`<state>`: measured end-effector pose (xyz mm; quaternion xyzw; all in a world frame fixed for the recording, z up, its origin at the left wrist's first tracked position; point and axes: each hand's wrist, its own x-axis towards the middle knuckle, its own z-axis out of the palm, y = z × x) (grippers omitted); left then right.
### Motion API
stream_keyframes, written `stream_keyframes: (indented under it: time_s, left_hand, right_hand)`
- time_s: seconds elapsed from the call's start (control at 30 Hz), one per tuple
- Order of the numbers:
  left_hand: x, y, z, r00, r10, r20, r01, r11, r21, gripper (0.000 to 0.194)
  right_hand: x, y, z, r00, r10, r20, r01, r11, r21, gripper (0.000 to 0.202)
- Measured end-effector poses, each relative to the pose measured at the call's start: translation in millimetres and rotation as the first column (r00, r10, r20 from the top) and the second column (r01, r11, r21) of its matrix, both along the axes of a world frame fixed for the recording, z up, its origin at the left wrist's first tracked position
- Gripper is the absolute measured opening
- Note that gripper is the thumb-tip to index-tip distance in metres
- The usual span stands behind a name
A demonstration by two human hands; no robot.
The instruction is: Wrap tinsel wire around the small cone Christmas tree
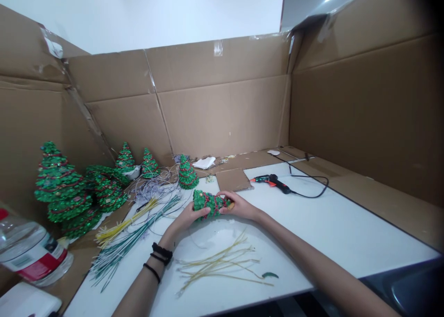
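Observation:
A small green ornamental Christmas tree [208, 205] with red garland lies tilted on its side between my hands, above the white board. My left hand [197, 213] grips its left end, the thumb across the near side. At the other end, my right hand [239, 206] closes around the tree, fingers by a small tan piece [231, 206]. Below the hands, several yellow wire-like strands [222, 264] are spread on the board, with a small dark green curved piece [269, 275] at their right. Behind the hands stands another small green tree [188, 173].
A glue gun [272, 182] with a black cord lies right of a cardboard square [235, 180]. Yellow strands [126, 222] and green strands [138, 236] lie left. More decorated trees [62, 183], a large bottle [33, 247] and tangled wires [152, 187] stand or lie there. Cardboard walls [222, 118] enclose the table.

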<state>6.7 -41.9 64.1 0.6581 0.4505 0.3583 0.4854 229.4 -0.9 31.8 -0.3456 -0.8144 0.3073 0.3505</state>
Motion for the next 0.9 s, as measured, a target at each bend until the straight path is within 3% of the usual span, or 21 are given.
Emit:
stream_keyframes:
  time_s: [0.13,0.27,0.4,0.47,0.5,0.57,0.67,0.9]
  left_hand:
    - [-6,-3,7.3,0.999,-0.034,0.037,0.037,0.995,-0.088,0.052]
    - [-2,-5,9.7,0.995,-0.014,0.104,0.029,0.990,-0.140,0.042]
    - [6,-7,10.5,0.964,0.153,0.219,-0.111,0.975,-0.192,0.038]
    - [7,-7,11.0,0.945,0.198,0.259,-0.131,0.958,-0.256,0.035]
    - [7,-7,11.2,0.940,0.205,0.274,-0.126,0.951,-0.282,0.034]
    - [6,-6,11.7,0.932,0.205,0.299,-0.111,0.946,-0.303,0.032]
    - [5,-5,13.0,0.930,0.192,0.313,-0.097,0.951,-0.295,0.032]
    - [6,0,14.1,0.872,0.285,0.398,-0.128,0.917,-0.377,0.025]
  right_hand:
    - [-2,-6,3.6,0.998,0.044,0.043,-0.044,0.999,0.013,0.052]
    - [0,-9,12.7,0.993,0.000,0.115,-0.006,0.999,0.045,0.045]
    - [4,-9,25.6,0.965,-0.246,-0.096,0.260,0.948,0.183,0.041]
    - [4,-10,31.5,0.909,-0.318,-0.271,0.354,0.930,0.097,0.047]
    - [4,-10,34.1,0.890,-0.310,-0.333,0.334,0.942,0.017,0.051]
    - [2,-13,37.7,0.887,-0.224,-0.404,0.181,0.973,-0.144,0.059]
    - [-4,-18,39.6,0.898,-0.097,-0.429,-0.018,0.967,-0.256,0.061]
    - [-11,-22,34.1,0.891,-0.091,-0.444,-0.030,0.966,-0.257,0.061]
